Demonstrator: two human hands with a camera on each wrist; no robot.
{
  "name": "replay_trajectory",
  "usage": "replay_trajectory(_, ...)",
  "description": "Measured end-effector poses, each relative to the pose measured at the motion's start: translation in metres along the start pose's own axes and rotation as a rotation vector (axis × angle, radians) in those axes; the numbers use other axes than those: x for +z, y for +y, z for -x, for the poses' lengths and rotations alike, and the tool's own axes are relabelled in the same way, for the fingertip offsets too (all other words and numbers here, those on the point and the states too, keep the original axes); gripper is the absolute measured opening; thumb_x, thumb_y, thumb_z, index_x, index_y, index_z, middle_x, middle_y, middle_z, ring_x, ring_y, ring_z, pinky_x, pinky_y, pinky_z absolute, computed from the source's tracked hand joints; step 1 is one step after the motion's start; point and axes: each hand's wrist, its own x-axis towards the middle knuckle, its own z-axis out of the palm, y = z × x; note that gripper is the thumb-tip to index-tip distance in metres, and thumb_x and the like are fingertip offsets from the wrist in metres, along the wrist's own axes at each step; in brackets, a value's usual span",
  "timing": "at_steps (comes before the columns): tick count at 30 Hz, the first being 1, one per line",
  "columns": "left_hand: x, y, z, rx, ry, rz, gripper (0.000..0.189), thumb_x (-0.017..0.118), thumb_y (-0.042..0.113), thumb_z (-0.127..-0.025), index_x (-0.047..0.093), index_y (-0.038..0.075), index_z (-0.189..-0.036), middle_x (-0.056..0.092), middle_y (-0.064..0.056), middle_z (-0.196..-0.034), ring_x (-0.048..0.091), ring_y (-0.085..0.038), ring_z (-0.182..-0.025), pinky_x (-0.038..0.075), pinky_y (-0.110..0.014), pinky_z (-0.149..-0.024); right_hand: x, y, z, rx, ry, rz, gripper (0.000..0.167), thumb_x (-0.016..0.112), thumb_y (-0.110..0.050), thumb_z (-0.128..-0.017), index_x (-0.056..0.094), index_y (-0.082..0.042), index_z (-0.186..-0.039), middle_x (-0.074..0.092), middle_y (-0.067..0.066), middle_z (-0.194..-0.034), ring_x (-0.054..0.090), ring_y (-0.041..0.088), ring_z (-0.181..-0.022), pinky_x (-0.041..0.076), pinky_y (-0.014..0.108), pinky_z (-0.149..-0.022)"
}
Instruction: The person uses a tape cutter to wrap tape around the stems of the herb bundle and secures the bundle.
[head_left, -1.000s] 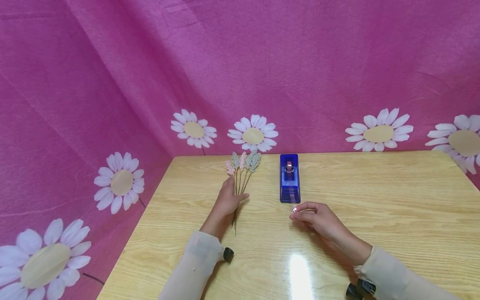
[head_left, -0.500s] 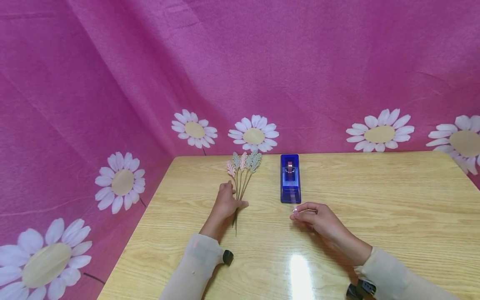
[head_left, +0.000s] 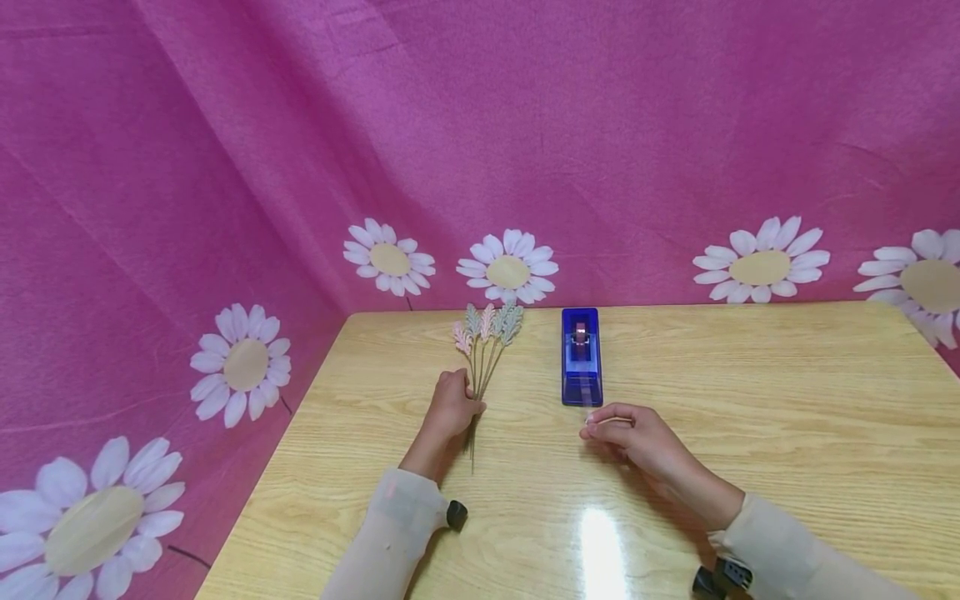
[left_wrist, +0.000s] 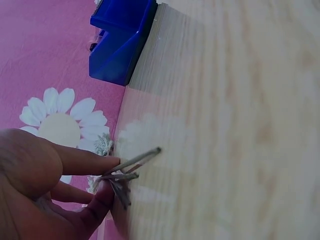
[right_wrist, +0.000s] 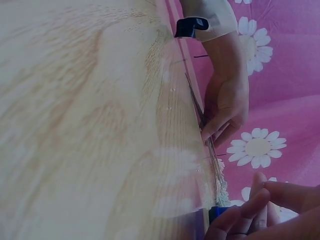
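Note:
Several artificial flower stems [head_left: 487,367] with pink and grey-green leafy heads lie fanned out on the table. My left hand [head_left: 450,407] pinches them together between thumb and fingers; their cut ends [left_wrist: 131,175] poke out past the thumb in the left wrist view. To the right is a blue tape dispenser [head_left: 581,357], upright on the table. My right hand [head_left: 637,433], just in front of it, pinches the end of a clear tape strip [head_left: 588,408] that stretches from the dispenser. In the right wrist view the right fingers [right_wrist: 250,210] are close together; the tape is hard to see there.
A wooden table [head_left: 787,400] carries everything, with a bright light reflection near its front. Behind and to the left hangs a pink cloth [head_left: 600,150] printed with white daisies [head_left: 507,268]. Black wrist devices [head_left: 456,514] sit at both sleeves.
My left hand has slid slightly down the stems, and its thumb and fingers have drawn in around them. The right hand keeps its place, pinching the tape end.

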Motion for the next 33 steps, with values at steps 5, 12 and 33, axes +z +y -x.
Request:
replay_trajectory(5, -0.001, -0.001, 0.000, 0.027, 0.012, 0.010, 0.028, 0.071, -0.010, -0.079, 0.047, 0.004, -0.081, 0.044, -0.005, -0.080, 0.044, -0.021, -0.079, 0.038, -0.032, -0.068, 0.000, 0.000, -0.001, -0.005, -0.002, -0.025, 0.023, 0.066, -0.009, -0.099, 0.066, 0.008, -0.115, 0.078, 0.006, -0.099, 0.071, 0.006, -0.090, 0.055, 0.024, -0.076)
replay_trajectory(12, -0.007, -0.005, 0.001, -0.015, -0.027, 0.125, 0.022, 0.060, -0.008, -0.089, 0.050, 0.005, -0.073, 0.042, 0.000, -0.065, 0.037, -0.016, -0.061, 0.034, -0.028, -0.058, -0.001, -0.002, 0.000, -0.027, -0.011, -0.032, 0.023, 0.066, -0.008, -0.099, 0.066, 0.009, -0.114, 0.078, 0.007, -0.101, 0.072, 0.006, -0.091, 0.055, 0.023, -0.077)
replay_trajectory(33, -0.029, -0.022, 0.006, -0.125, 0.071, 0.147, 0.022, 0.068, -0.003, -0.096, 0.073, -0.009, -0.116, 0.077, -0.015, -0.095, 0.072, -0.019, -0.083, 0.053, -0.023, -0.064, -0.003, -0.012, -0.002, 0.001, 0.012, 0.053, 0.025, 0.067, -0.015, -0.100, 0.068, 0.005, -0.116, 0.079, 0.007, -0.102, 0.072, 0.013, -0.097, 0.054, 0.026, -0.078)
